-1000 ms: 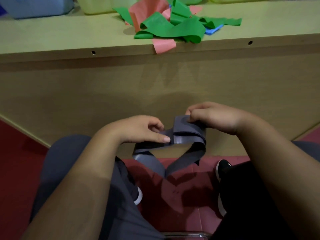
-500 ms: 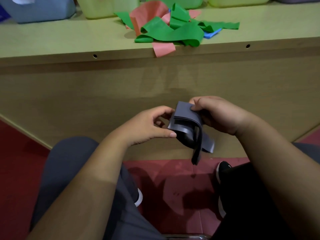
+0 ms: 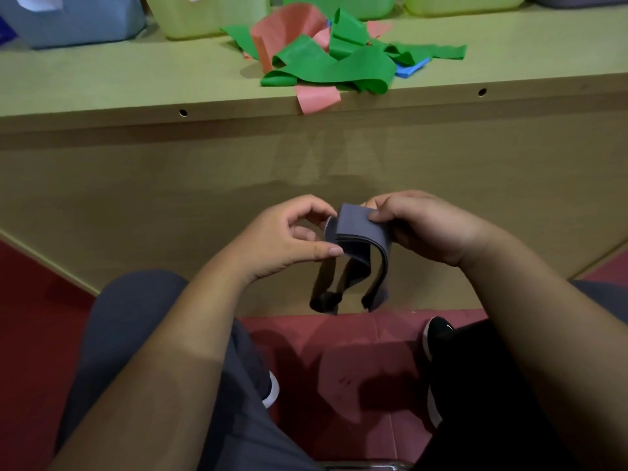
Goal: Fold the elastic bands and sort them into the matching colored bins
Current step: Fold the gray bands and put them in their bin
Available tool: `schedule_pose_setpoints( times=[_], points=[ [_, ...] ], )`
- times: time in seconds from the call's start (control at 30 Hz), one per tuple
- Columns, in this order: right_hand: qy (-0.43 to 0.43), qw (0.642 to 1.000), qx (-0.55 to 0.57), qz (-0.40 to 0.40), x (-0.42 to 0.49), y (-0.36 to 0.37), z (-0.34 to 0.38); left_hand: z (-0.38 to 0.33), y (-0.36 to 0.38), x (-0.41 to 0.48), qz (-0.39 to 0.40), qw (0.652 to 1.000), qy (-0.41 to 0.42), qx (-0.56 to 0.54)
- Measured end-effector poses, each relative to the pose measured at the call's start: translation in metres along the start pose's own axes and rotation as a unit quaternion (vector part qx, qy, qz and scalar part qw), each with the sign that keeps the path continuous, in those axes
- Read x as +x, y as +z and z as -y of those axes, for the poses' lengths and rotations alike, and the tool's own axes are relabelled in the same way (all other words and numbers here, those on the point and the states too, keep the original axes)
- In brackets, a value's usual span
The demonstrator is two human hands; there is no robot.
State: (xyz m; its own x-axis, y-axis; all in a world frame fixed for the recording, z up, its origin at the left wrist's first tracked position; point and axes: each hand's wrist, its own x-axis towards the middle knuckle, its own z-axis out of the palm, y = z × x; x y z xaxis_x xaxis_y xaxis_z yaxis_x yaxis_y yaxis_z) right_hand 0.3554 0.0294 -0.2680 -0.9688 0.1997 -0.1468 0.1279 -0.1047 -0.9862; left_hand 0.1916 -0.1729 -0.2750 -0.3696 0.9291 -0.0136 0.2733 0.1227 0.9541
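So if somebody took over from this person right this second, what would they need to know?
Left hand: pinches the left side of the grey band.
Right hand: grips the band's right side, thumb on top.
Grey band: held above the lap, in front of the table, folded into layers, with its ends hanging loose.
Done: the fold is partly made.
Left: finish the fold and put the band in its matching bin. Then fold and sort the pile of green, pink and blue bands on the table. The bins stand behind the pile, mostly cut off by the picture.
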Motion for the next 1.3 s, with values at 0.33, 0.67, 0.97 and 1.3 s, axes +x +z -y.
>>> schedule_pose_setpoints(
  times=[0.33,0.67,0.97,1.3],
  points=[
    [-0.002,1.0,-0.02,-0.008,0.002,0.003,-0.002,0.002,0.001,0.001,0.015,0.996,-0.025,-0.085],
    [0.004,0.995,0.068,0.072,-0.006,-0.004,0.0,-0.004,0.003,-0.004,0.014,0.993,-0.021,-0.112],
    [0.042,0.997,0.005,0.071,0.0,0.004,-0.011,-0.01,0.004,-0.007,0.003,0.989,-0.002,-0.148],
    [0.033,0.998,-0.047,0.039,0.002,0.004,-0.012,-0.012,0.003,-0.008,0.014,0.989,-0.005,-0.145]
  ],
)
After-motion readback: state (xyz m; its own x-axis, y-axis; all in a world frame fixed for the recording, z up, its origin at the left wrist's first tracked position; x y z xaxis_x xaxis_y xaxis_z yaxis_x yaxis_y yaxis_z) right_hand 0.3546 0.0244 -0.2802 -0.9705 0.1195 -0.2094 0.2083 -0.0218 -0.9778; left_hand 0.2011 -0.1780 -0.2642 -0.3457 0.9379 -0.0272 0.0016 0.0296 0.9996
